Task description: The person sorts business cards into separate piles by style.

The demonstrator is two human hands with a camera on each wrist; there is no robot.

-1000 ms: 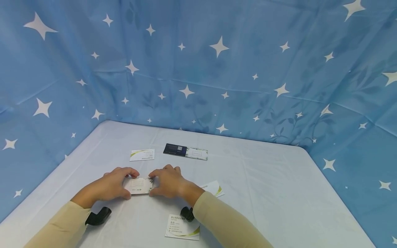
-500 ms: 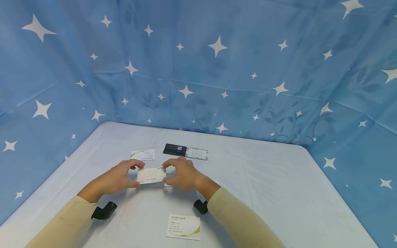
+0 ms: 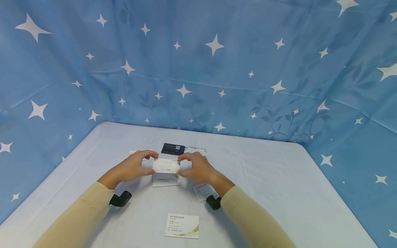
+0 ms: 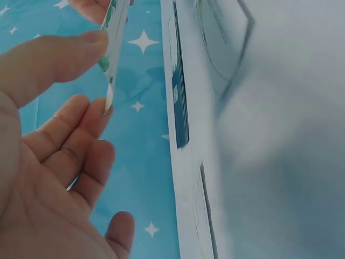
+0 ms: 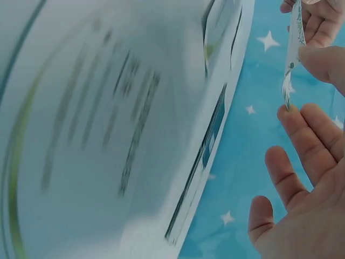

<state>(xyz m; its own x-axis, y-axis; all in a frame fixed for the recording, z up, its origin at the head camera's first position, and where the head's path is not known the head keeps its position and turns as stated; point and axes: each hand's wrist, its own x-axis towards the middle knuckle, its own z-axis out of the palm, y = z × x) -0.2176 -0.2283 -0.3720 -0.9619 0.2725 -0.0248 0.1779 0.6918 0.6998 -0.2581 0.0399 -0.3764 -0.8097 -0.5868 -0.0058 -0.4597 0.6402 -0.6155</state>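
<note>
A white business card (image 3: 166, 166) with a leaf print at its corners is held up above the table between both hands. My left hand (image 3: 135, 166) pinches its left end between thumb and fingers. At the right end, my right hand (image 3: 199, 168) pinches it the same way. The wrist views show the card (image 4: 114, 51) nearly edge-on. Below it in the head view, a white card with grey lettering (image 3: 165, 180) lies on the table. Another white card (image 3: 201, 191) lies partly hidden under the right wrist.
Near the front lies a white card with a green curve (image 3: 182, 225). Toward the back are a dark card with a QR code (image 3: 172, 148) and a leaf-print card (image 3: 195, 150). The left hand partly covers a white card (image 3: 133, 152). A blue star curtain (image 3: 198, 106) hangs behind.
Both hands have lifted the leaf-print card off the table and moved it right and farther back. The white card with grey lettering has come into view beneath it.
</note>
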